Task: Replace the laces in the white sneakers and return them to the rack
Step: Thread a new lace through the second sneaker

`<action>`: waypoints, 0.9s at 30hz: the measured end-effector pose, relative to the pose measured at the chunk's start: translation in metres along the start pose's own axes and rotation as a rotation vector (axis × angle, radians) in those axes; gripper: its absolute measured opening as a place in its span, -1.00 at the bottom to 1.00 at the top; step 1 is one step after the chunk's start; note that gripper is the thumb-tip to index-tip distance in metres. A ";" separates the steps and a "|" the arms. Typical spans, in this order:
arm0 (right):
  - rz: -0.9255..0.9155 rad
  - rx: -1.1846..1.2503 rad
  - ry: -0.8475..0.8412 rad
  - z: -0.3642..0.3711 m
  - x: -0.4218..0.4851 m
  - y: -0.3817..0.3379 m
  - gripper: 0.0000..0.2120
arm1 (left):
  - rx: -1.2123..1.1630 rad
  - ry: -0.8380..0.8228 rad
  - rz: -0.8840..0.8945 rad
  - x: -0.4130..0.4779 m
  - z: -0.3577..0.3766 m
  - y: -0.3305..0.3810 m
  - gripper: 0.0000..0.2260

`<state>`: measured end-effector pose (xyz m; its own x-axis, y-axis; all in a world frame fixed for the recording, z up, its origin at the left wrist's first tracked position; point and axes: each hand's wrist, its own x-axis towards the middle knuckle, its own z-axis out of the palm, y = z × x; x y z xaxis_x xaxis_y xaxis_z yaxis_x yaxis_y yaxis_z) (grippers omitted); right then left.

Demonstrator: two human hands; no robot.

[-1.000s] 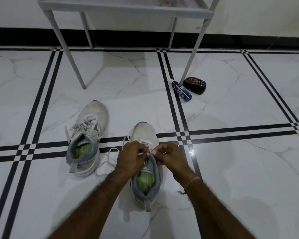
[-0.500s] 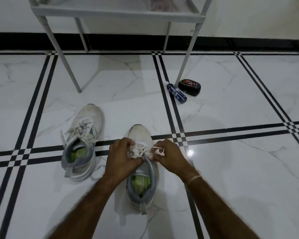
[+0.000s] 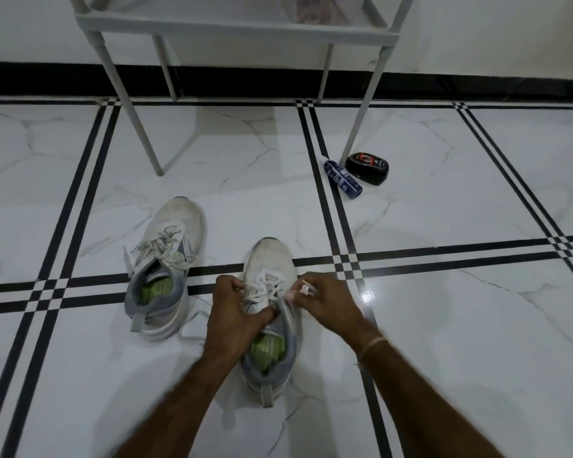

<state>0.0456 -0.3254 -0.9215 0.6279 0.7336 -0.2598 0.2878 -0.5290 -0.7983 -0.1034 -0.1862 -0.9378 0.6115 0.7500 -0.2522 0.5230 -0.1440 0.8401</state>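
Left of centre, one white sneaker (image 3: 163, 259) stands on the floor (image 3: 450, 342) with its laces threaded and their ends loose. We judge it was set aside there so the pair stays together below the rack (image 3: 232, 36). Just to its right, our left hand (image 3: 235, 315) is clenched on the lace (image 3: 266, 290) of the second sneaker (image 3: 269, 259), thumb against the tongue, probably to steady the shoe as the lace is drawn. This sneaker sits at the centre of the frame, toe pointing toward the rack. Our right hand (image 3: 326, 304) pinches the lace's other end at the shoe's right edge, fingers curled tight. At the upper right, a blue bottle (image 3: 342, 179) and a black case (image 3: 367, 168) lie by the rack's leg.
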 end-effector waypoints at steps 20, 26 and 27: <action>-0.071 -0.108 0.177 0.009 0.003 0.013 -0.84 | 0.063 -0.025 0.011 -0.004 -0.013 0.022 -0.87; -0.035 -0.095 0.427 0.001 0.006 -0.003 -0.64 | 0.097 0.002 0.075 -0.008 -0.015 0.024 -0.75; -0.091 -0.133 0.447 -0.001 0.007 -0.006 -0.65 | 0.154 0.023 0.134 -0.012 -0.017 0.022 -0.68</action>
<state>0.0492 -0.3176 -0.9177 0.8371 0.5396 0.0900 0.4277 -0.5429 -0.7227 -0.1092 -0.1869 -0.9078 0.6687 0.7320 -0.1304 0.5237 -0.3392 0.7815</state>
